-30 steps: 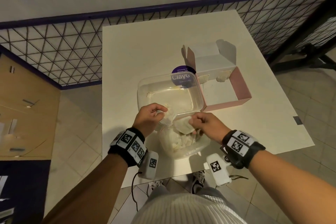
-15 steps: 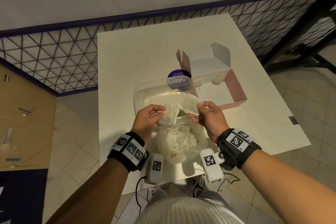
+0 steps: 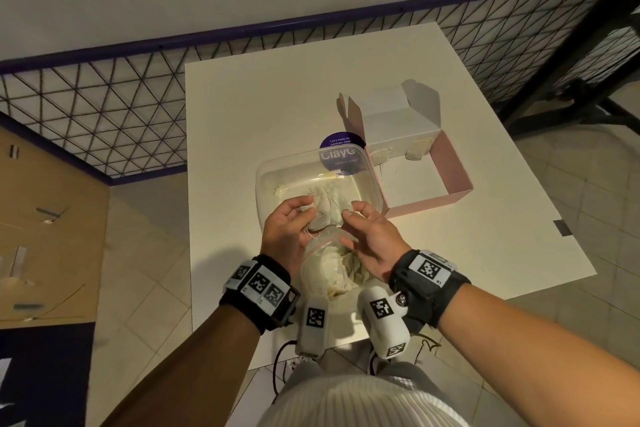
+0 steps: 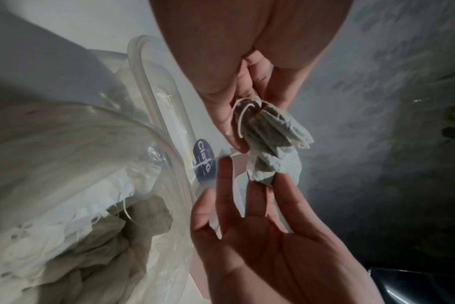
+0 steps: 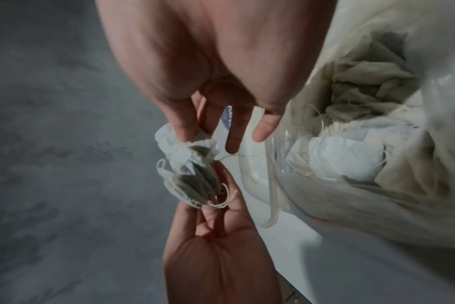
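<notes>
Over the near rim of a clear plastic container (image 3: 372,180), my two hands meet around pale tea bags (image 3: 325,204). My left hand (image 3: 308,210) (image 4: 249,115) grips a bundle of several tea bags (image 4: 270,127) (image 5: 195,185) with loose strings. My right hand (image 3: 353,213) (image 5: 192,139) pinches one whiter tea bag (image 4: 270,170) (image 5: 169,135) that touches the bundle. Under both wrists stands an open clear plastic bag (image 3: 332,270) (image 4: 91,185) (image 5: 351,164) stuffed with more tea bags.
The white table (image 3: 259,107) holds an open pink box (image 3: 453,170) with two tea bags at its back wall. A purple round label (image 3: 341,149) shows at the container's far side. A wire mesh fence (image 3: 104,114) runs behind the table; a dark stand (image 3: 571,104) is right.
Both hands rose from the bag's mouth and moved forward over the container. The right hand brought its tea bag across to the bundle in the left hand.
</notes>
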Demonstrator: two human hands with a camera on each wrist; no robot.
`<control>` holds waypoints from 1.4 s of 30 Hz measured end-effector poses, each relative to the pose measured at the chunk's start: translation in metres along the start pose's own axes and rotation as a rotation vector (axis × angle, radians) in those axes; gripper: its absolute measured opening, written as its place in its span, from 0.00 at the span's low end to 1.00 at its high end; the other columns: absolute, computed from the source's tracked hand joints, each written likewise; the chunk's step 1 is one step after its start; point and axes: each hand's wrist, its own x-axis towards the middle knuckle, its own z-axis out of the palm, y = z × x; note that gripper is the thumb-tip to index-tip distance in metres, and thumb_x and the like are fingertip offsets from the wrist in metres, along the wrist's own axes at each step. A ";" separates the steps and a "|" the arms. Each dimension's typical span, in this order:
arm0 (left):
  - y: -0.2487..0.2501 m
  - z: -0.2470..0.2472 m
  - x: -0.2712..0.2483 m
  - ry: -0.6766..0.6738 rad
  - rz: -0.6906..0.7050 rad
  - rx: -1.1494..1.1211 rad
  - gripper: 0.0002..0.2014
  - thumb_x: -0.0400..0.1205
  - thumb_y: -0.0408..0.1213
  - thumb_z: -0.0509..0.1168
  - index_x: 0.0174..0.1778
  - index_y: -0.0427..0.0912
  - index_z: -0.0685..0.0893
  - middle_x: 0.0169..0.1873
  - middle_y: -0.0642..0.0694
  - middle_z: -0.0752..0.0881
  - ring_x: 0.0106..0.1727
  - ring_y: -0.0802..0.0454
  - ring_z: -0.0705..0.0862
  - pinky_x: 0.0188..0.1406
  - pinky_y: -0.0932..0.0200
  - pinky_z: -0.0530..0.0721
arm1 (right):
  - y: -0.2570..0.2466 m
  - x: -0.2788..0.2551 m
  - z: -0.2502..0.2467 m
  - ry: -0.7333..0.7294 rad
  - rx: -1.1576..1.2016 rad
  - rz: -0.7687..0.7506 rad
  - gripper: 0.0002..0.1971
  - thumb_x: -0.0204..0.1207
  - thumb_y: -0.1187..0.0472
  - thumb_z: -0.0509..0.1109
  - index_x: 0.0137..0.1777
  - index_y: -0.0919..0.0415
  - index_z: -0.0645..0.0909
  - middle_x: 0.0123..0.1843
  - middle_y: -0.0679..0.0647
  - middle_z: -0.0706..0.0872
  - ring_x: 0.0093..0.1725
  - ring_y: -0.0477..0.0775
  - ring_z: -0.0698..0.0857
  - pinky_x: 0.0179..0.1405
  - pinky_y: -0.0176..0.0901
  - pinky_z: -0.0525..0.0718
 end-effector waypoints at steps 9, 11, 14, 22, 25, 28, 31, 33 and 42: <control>-0.001 0.002 0.001 -0.028 -0.030 -0.021 0.08 0.81 0.23 0.63 0.52 0.36 0.82 0.50 0.36 0.87 0.46 0.43 0.89 0.38 0.53 0.88 | 0.003 0.000 -0.013 -0.046 -0.051 0.006 0.06 0.76 0.70 0.67 0.44 0.58 0.79 0.35 0.52 0.84 0.33 0.48 0.81 0.22 0.31 0.76; -0.001 0.005 0.000 -0.027 -0.032 -0.065 0.08 0.81 0.22 0.62 0.53 0.35 0.81 0.51 0.34 0.85 0.47 0.42 0.88 0.37 0.54 0.88 | 0.002 -0.001 -0.017 -0.057 -0.046 -0.007 0.06 0.76 0.72 0.67 0.45 0.60 0.78 0.34 0.53 0.84 0.31 0.47 0.84 0.22 0.30 0.80; -0.001 0.007 -0.001 -0.028 -0.008 -0.083 0.09 0.82 0.21 0.61 0.56 0.33 0.79 0.51 0.33 0.84 0.47 0.43 0.87 0.36 0.59 0.88 | 0.000 -0.003 -0.019 -0.057 -0.109 -0.056 0.09 0.75 0.75 0.67 0.44 0.60 0.76 0.29 0.52 0.83 0.29 0.46 0.85 0.21 0.30 0.79; -0.008 0.008 0.000 -0.026 0.020 -0.027 0.08 0.82 0.22 0.62 0.53 0.36 0.81 0.53 0.33 0.85 0.50 0.42 0.88 0.41 0.55 0.89 | 0.003 -0.007 -0.018 -0.090 -0.409 -0.221 0.10 0.76 0.75 0.67 0.48 0.60 0.83 0.33 0.45 0.90 0.32 0.41 0.86 0.28 0.30 0.81; -0.010 0.008 0.000 -0.028 0.041 0.031 0.08 0.82 0.22 0.62 0.52 0.36 0.82 0.53 0.34 0.85 0.51 0.41 0.88 0.45 0.53 0.89 | 0.006 -0.006 -0.017 -0.052 -0.438 -0.250 0.12 0.76 0.76 0.66 0.42 0.57 0.83 0.32 0.46 0.89 0.34 0.48 0.84 0.33 0.35 0.83; -0.012 0.009 -0.001 -0.023 0.064 0.075 0.08 0.82 0.22 0.62 0.50 0.37 0.83 0.48 0.37 0.87 0.49 0.42 0.88 0.44 0.54 0.89 | 0.006 -0.006 -0.012 -0.084 -0.437 -0.227 0.14 0.73 0.78 0.67 0.50 0.60 0.85 0.39 0.51 0.91 0.38 0.49 0.88 0.38 0.37 0.86; -0.012 0.008 -0.001 -0.024 0.076 0.087 0.08 0.82 0.21 0.62 0.50 0.37 0.82 0.47 0.37 0.87 0.48 0.42 0.88 0.44 0.53 0.89 | 0.004 -0.007 -0.011 -0.115 -0.395 -0.171 0.11 0.74 0.75 0.68 0.47 0.59 0.85 0.45 0.59 0.90 0.49 0.58 0.88 0.46 0.44 0.84; -0.011 0.007 -0.001 -0.025 0.076 0.089 0.08 0.82 0.22 0.62 0.51 0.36 0.82 0.47 0.36 0.86 0.47 0.42 0.88 0.44 0.52 0.89 | 0.003 -0.007 -0.012 -0.109 -0.385 -0.156 0.05 0.76 0.70 0.68 0.44 0.62 0.84 0.46 0.61 0.89 0.54 0.62 0.87 0.45 0.45 0.83; -0.013 0.002 -0.001 -0.049 0.093 0.193 0.08 0.75 0.31 0.68 0.50 0.39 0.85 0.46 0.38 0.88 0.47 0.39 0.88 0.51 0.43 0.87 | 0.002 -0.010 -0.006 -0.109 -0.559 -0.201 0.05 0.77 0.62 0.70 0.47 0.64 0.83 0.46 0.61 0.90 0.47 0.57 0.89 0.40 0.44 0.85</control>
